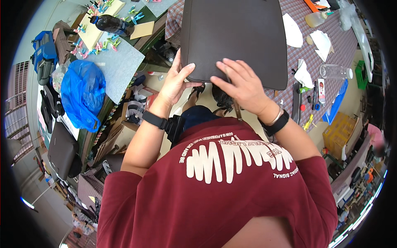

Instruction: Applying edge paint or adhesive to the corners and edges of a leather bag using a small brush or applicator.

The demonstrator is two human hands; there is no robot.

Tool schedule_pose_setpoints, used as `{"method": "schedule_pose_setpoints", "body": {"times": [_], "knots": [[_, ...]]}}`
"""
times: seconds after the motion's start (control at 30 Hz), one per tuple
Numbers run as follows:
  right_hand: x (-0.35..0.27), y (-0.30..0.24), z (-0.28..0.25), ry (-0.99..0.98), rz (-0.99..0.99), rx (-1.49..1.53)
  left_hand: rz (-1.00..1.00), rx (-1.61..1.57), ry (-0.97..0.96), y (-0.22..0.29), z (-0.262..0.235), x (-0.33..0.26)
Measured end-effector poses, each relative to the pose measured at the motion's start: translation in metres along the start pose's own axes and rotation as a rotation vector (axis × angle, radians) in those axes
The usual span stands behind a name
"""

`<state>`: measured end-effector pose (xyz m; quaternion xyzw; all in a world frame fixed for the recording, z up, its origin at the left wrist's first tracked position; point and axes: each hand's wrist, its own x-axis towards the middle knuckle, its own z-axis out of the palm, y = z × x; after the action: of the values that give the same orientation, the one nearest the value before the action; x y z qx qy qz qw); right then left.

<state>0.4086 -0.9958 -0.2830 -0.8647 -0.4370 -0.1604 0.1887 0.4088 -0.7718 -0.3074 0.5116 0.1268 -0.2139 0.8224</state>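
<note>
A large flat dark brown leather piece (235, 37) with rounded corners and a stitched-looking edge lies in front of me, its near edge jutting over the table side. My left hand (178, 82) grips its near left corner, thumb on top and some fingers underneath. On the near edge rests my right hand (244, 84), fingers stretched over the leather. A slender brown stick-like tool (237, 110) sticks out under the right palm toward me, seemingly held between thumb and fingers; its tip is hidden. Whether the leather is a bag or a single panel, I cannot tell.
A checked cloth covers the table (295, 56) on the right, with a clear bottle (336, 72), white scraps (304, 74), markers and a tube. At left, another table holds a blue plastic bag (82, 89), a dark bottle (111, 25) and several colourful clips. A yellow carton (339, 134) stands at right.
</note>
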Motion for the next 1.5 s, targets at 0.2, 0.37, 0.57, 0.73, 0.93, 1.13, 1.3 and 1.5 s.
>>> {"method": "schedule_pose_setpoints", "body": {"times": [0.2,0.37,0.57,0.73,0.93,1.13,1.3,1.5], "knots": [[0.012,-0.013,0.003,0.037,-0.003,0.004,0.001,0.060,-0.014,0.007,0.007,-0.003],[-0.003,-0.003,-0.001,0.010,0.015,-0.034,-0.001,0.045,0.002,0.005,0.003,-0.003],[0.006,-0.015,0.013,0.036,-0.015,0.008,-0.002,-0.002,-0.043,-0.001,-0.007,0.004],[-0.023,0.011,-0.006,0.008,0.153,-0.084,-0.037,-0.003,-0.063,-0.016,-0.032,0.010],[-0.044,0.023,-0.038,0.255,0.566,0.083,-0.103,-0.027,-0.101,-0.024,-0.045,0.016],[-0.135,0.058,-0.083,0.376,1.002,0.067,-0.112,-0.050,-0.144,-0.028,-0.040,0.023],[-0.241,0.090,-0.082,1.003,1.438,0.457,-0.114,0.038,-0.087,-0.019,-0.040,0.012],[-0.322,0.095,-0.068,1.454,1.614,0.473,-0.115,0.071,-0.057,-0.027,-0.041,0.018]]}}
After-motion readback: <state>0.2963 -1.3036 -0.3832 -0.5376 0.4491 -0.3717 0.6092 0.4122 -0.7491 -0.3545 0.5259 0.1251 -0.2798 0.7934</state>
